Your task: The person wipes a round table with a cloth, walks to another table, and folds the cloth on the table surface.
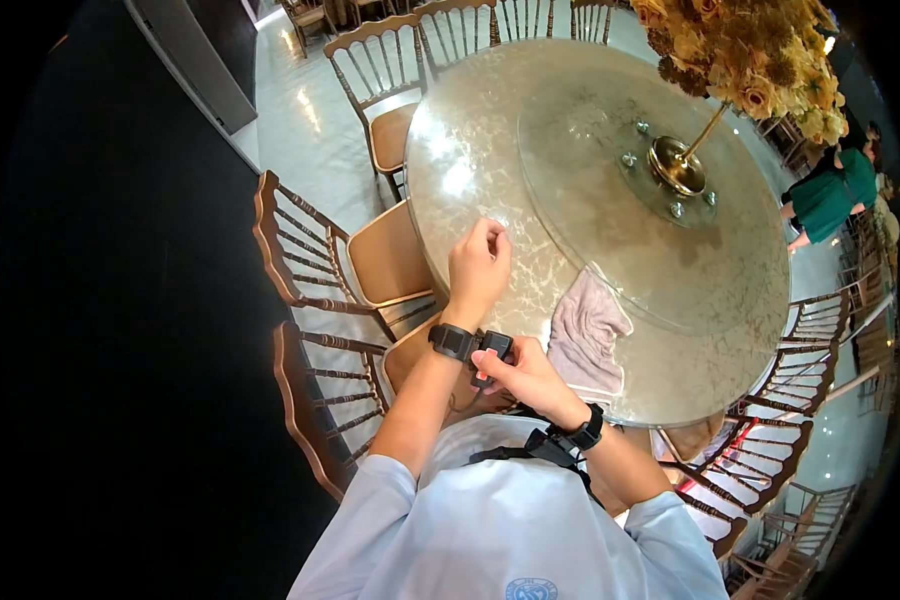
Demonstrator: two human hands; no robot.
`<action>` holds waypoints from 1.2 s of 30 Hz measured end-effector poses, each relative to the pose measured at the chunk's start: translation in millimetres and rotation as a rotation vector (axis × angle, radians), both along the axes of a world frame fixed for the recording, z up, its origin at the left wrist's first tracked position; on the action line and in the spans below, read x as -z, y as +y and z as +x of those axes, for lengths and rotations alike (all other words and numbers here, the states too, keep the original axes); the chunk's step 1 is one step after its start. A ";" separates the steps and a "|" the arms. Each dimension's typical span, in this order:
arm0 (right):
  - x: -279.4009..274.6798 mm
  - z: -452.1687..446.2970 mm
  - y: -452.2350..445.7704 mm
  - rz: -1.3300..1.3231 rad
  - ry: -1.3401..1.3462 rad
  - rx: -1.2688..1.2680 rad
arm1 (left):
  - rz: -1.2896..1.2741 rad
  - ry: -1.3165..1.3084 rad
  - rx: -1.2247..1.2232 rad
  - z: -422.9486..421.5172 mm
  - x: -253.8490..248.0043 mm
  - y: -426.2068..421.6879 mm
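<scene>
Right hand (538,378) clamped on small black device (494,350), beside black band (453,342) on left wrist. Left hand (480,262) curled closed over desk (670,385). Crumpled pinkish cloth (589,332) lay near desk's edge.

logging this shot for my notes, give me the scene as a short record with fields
left hand: fingers curled, over the table
right hand: fingers on a small black device beside the left wrist
cloth: crumpled, near the table's edge
glass turntable: bears the flower centrepiece on a gold stand
seating: wooden chairs around the table
background: person in green beyond the table, right side of picture
</scene>
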State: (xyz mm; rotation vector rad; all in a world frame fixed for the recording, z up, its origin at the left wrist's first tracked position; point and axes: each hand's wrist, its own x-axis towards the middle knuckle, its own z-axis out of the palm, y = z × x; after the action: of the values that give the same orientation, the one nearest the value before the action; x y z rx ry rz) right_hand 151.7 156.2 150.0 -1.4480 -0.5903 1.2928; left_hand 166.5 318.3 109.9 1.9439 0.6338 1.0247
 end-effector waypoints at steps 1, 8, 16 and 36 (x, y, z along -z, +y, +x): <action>0.5 -0.4 -0.5 -0.003 0.003 0.003 | -0.003 0.003 0.003 2.6 5.6 1.4; 10.2 -2.1 2.9 0.053 -0.054 0.060 | -0.964 -0.328 0.138 1.3 -1.3 1.7; 15.7 -1.2 6.4 0.028 -0.219 0.070 | -1.280 -0.542 0.234 -0.8 12.4 5.6; -5.3 3.2 5.7 -0.088 -0.244 0.067 | -0.730 -0.152 -0.007 8.5 30.8 9.9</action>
State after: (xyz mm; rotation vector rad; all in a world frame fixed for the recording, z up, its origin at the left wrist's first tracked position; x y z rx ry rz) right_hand 154.8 162.0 155.3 -1.6989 -0.6456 1.1098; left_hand 175.0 328.1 79.1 1.2158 0.7907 0.7826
